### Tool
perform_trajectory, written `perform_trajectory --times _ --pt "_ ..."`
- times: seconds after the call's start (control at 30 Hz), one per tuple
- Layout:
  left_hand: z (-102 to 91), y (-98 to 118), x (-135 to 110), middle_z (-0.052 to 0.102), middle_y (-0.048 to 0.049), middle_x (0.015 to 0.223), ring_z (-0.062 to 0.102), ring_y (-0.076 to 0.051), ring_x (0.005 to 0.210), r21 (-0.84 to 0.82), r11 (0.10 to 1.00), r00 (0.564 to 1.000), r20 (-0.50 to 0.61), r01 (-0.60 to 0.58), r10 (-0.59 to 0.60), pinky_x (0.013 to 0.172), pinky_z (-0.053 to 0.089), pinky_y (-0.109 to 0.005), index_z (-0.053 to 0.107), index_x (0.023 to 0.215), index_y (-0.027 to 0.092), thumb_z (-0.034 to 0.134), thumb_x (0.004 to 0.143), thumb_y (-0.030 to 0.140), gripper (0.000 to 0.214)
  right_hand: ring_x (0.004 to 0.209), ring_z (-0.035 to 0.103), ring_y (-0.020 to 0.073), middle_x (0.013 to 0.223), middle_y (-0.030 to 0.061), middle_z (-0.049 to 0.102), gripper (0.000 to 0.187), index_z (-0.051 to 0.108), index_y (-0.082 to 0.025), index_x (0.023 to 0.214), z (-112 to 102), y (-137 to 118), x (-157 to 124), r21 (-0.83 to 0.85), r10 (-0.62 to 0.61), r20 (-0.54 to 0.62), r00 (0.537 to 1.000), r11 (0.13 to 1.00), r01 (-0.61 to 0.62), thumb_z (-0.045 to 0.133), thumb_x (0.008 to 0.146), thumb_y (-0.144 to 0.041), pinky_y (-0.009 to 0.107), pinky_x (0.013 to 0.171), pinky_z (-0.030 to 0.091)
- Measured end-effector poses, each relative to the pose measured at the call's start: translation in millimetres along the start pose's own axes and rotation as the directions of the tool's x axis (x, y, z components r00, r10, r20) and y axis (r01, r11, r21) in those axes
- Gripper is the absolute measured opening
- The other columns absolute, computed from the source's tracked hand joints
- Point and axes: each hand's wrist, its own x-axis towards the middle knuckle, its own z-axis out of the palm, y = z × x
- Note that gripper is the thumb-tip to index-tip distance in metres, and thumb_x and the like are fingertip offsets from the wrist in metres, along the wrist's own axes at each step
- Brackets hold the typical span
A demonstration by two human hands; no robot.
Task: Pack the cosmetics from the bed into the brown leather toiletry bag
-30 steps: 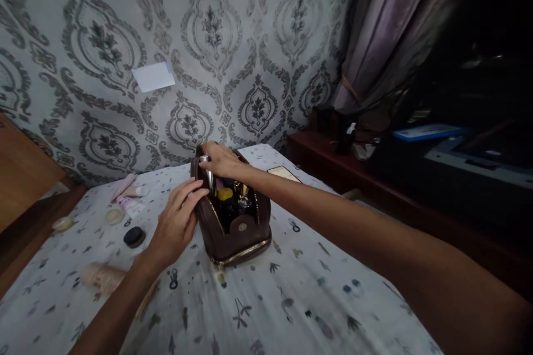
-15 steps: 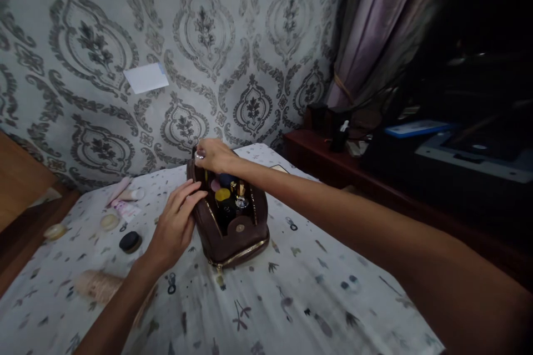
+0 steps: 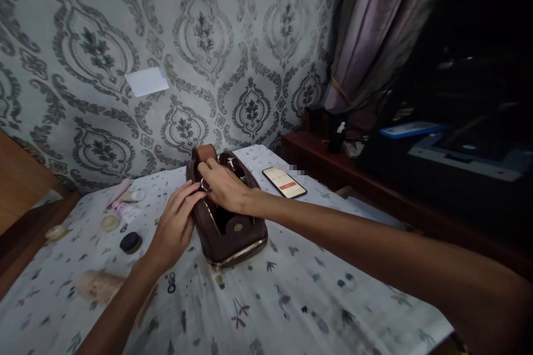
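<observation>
A dark brown makeup bag (image 3: pixel 237 241) with gold zips sits unzipped on the patterned bedspread (image 3: pixel 291 288). My left hand (image 3: pixel 175 219) grips its left side, fingertips hooked over the rim. My right hand (image 3: pixel 227 186) reaches into the opening, fingers closed around a small shiny, silvery round item (image 3: pixel 204 184) near the left fingertips; its kind is unclear. That hand covers most of the bag's contents. A silvery object (image 3: pixel 230 163) shows at the far end, beside the brown strap (image 3: pixel 205 152).
On the left lie a black-lidded jar (image 3: pixel 130 242), a pale round jar (image 3: pixel 110 223), pink tubes (image 3: pixel 125 209) and a beige bottle (image 3: pixel 97 287), partly behind my forearm. A lit phone (image 3: pixel 285 182) lies right of the bag. Beyond stands a dark red shelf (image 3: pixel 308 144) against the patterned wall.
My right hand has moved nearer and lower into the bag with the shiny item, uncovering the far strap and the phone. My left hand keeps its place.
</observation>
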Motion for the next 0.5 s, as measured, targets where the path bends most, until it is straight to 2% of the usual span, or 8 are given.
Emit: perform_trajectory --times 0.13,0.27,0.4,0.5 --pt "0.2 -0.2 -0.5 0.047 -0.0118 0.141 0.037 -0.024 0.140 0.003 1.000 1.000 -0.016 0.007 -0.007 0.116 0.037 -0.046 0.046 0.132 0.020 0.036 0.093 0.005 0.043 0.103 0.061 0.0248 0.116 0.0123 0.054 0.029 0.051 -0.015 0.114 2.3 -5.7 -2.6 0.000 -0.014 0.078 0.997 1.000 0.014 0.052 0.088 -0.004 0.032 0.076 0.051" --pt "-0.5 0.6 -1.3 0.047 -0.0114 0.142 0.038 -0.025 0.140 -0.005 1.000 1.000 -0.013 0.013 -0.014 0.116 0.037 -0.047 0.046 0.133 0.021 0.035 0.092 0.004 0.045 0.095 0.064 0.0236 0.113 0.0129 0.059 0.030 0.056 -0.013 0.114 6.1 -0.7 0.1 0.056 -0.059 0.180 0.982 0.997 0.050 0.057 0.084 -0.005 0.030 0.071 0.051" --pt "-1.6 1.5 -1.8 0.047 -0.0112 0.143 0.038 -0.025 0.140 -0.007 1.000 1.000 -0.006 0.023 -0.023 0.116 0.036 -0.047 0.046 0.133 0.022 0.036 0.091 0.004 0.047 0.098 0.063 0.0240 0.107 0.0141 0.064 0.026 0.064 -0.008 0.108 8.5 7.1 1.7 0.100 -0.138 0.263 0.955 0.988 0.115 0.063 0.083 -0.010 0.028 0.078 0.048" --pt "-1.9 1.4 -1.8 0.047 -0.0115 0.143 0.037 -0.024 0.140 -0.002 1.000 1.000 -0.006 0.026 -0.026 0.117 0.036 -0.046 0.046 0.132 0.021 0.035 0.090 0.002 0.047 0.099 0.063 0.0221 0.104 0.0114 0.067 0.026 0.066 -0.007 0.106 8.1 9.1 0.1 0.135 -0.177 0.314 0.933 0.981 0.141 0.064 0.080 -0.008 0.025 0.079 0.045"
